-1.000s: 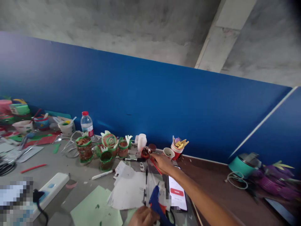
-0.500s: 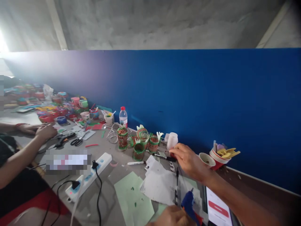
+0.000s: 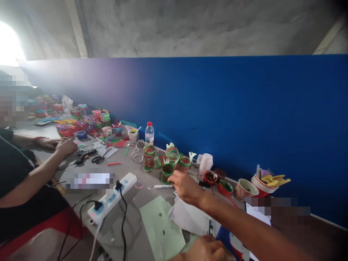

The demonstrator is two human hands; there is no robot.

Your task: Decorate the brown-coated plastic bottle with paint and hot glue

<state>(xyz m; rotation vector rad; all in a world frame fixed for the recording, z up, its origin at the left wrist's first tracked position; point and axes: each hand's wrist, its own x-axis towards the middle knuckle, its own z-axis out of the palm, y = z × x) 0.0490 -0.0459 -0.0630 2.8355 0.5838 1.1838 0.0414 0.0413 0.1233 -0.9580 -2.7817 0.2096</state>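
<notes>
My right hand [image 3: 187, 186] reaches across the papers, its fingers drawn together at the front of a small brown cup with a green rim [image 3: 166, 174]. The tips also lie close to a white marker [image 3: 163, 186]; what they hold, if anything, is hidden. My left hand [image 3: 208, 249] is at the bottom edge with curled fingers, left of a blue glue gun [image 3: 225, 237]; its contents cannot be seen. White paper [image 3: 187, 214] lies under my right forearm, beside a spotted pale green sheet [image 3: 161, 228]. More brown-and-green decorated cups [image 3: 149, 158] stand behind.
A power strip [image 3: 112, 197] with cables lies left of the papers. Red paint cups [image 3: 210, 177], a paper cup [image 3: 246, 189] and a phone [image 3: 257, 214] are at right. A water bottle [image 3: 149, 135] stands by the blue partition [image 3: 231, 116]. A co-worker's hands [image 3: 65, 148] are at left.
My right hand has moved left from beside the white plastic cups to the green-rimmed cup, uncovering the red paint cups. My left hand stays low. The view has shifted slightly.
</notes>
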